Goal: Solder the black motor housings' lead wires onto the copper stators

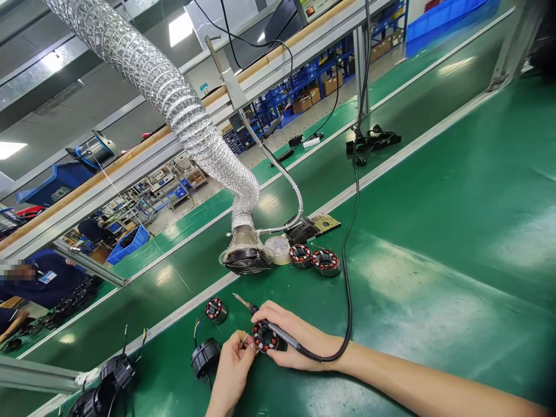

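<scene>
My right hand (300, 331) is closed around a soldering iron (283, 334), whose bare tip points up and left. The same hand steadies a motor stator (262, 346), a dark ring with red and white windings, partly hidden by the iron and fingers. At the stator's left edge, my left hand (231, 364) is closed in a pinch on a thin wire. Beside that hand sits a black round motor housing (205, 358) with coloured leads. Another small stator (216, 310) stands just beyond it.
A fume extraction hood (245, 259) hangs on a silver flexible duct (182, 107). Near it are a solder-coloured roll (279, 249) and two stators (325, 262). The iron's black cable (354, 231) crosses the green bench. More black housings (116, 372) lie lower left; a person (47, 281) sits beyond.
</scene>
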Action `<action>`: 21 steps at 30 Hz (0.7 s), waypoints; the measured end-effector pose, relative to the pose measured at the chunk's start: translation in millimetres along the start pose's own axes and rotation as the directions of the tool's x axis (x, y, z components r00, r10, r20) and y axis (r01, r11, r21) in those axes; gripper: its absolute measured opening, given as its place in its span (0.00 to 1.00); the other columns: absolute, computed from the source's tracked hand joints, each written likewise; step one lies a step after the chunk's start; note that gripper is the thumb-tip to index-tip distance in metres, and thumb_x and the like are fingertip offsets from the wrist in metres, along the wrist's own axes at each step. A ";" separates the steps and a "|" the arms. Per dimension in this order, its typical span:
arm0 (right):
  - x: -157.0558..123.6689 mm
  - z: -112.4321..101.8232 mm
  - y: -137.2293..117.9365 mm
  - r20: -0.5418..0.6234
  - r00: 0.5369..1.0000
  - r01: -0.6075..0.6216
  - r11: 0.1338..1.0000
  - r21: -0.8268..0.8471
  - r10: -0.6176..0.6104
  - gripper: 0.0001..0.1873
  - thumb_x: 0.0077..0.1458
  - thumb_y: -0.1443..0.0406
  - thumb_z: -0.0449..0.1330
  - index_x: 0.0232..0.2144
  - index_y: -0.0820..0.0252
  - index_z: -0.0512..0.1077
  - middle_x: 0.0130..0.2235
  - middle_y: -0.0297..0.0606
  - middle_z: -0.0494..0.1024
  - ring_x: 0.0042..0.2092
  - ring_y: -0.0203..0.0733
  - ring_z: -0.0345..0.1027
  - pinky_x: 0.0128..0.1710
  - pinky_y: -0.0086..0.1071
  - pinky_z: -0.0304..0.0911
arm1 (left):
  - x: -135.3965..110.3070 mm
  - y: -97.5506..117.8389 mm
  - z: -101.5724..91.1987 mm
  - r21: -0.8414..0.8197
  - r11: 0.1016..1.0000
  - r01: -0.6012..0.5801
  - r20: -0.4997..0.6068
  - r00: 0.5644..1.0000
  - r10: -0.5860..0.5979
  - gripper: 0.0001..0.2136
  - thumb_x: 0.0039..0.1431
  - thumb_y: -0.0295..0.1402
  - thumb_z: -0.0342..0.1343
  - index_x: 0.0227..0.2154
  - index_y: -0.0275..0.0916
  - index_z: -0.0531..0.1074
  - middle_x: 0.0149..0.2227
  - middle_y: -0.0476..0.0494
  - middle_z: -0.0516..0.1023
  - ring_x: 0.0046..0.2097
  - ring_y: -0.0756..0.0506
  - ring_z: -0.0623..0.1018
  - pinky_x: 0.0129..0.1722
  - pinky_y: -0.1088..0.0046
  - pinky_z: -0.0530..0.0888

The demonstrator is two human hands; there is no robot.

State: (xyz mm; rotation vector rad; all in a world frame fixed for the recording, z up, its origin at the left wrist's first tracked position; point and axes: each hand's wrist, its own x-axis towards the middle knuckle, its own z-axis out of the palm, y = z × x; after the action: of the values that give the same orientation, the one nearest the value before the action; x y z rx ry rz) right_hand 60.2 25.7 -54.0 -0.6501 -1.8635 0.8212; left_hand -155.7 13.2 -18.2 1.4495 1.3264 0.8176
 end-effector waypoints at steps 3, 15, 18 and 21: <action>0.9 -2.1 -0.5 -0.002 1.000 0.006 1.000 -0.020 -0.006 0.33 0.50 0.73 0.65 0.58 0.53 0.68 0.52 0.39 0.74 0.48 0.40 0.73 0.50 0.33 0.69 | -0.9 -0.5 -6.8 -0.044 0.995 0.091 0.081 0.993 -0.087 0.35 0.47 0.70 0.68 0.31 0.40 0.66 0.24 0.58 0.59 0.25 0.55 0.56 0.26 0.78 0.55; 2.1 0.2 5.7 0.005 0.999 0.033 0.999 -0.009 -0.033 0.31 0.50 0.71 0.66 0.57 0.54 0.69 0.48 0.37 0.73 0.46 0.39 0.70 0.47 0.34 0.67 | 4.7 22.9 4.4 -0.280 0.955 0.101 0.030 0.995 -0.096 0.33 0.42 0.59 0.77 0.28 0.36 0.69 0.24 0.57 0.64 0.21 0.61 0.48 0.21 0.79 0.45; 2.2 -0.7 4.0 0.016 0.999 0.028 1.000 -0.013 -0.028 0.30 0.50 0.70 0.65 0.57 0.54 0.69 0.48 0.37 0.72 0.45 0.39 0.69 0.47 0.34 0.66 | 1.6 31.2 2.7 -0.223 0.967 0.122 -0.046 0.990 -0.135 0.34 0.39 0.62 0.77 0.31 0.35 0.74 0.21 0.58 0.62 0.19 0.60 0.48 0.20 0.79 0.45; 2.1 -2.8 2.6 0.016 0.999 0.033 0.999 -0.011 -0.033 0.32 0.50 0.70 0.65 0.58 0.54 0.68 0.49 0.38 0.72 0.45 0.39 0.69 0.46 0.33 0.66 | -16.3 45.5 -10.9 -0.080 0.991 0.109 -0.143 0.982 -0.120 0.37 0.46 0.69 0.69 0.33 0.33 0.78 0.18 0.56 0.64 0.19 0.58 0.51 0.20 0.79 0.50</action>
State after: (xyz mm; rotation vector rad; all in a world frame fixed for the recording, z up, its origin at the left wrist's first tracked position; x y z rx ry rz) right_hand 62.2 29.6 -53.9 -0.6200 -1.8889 0.7976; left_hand -154.0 2.6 30.2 1.2637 1.4626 0.9013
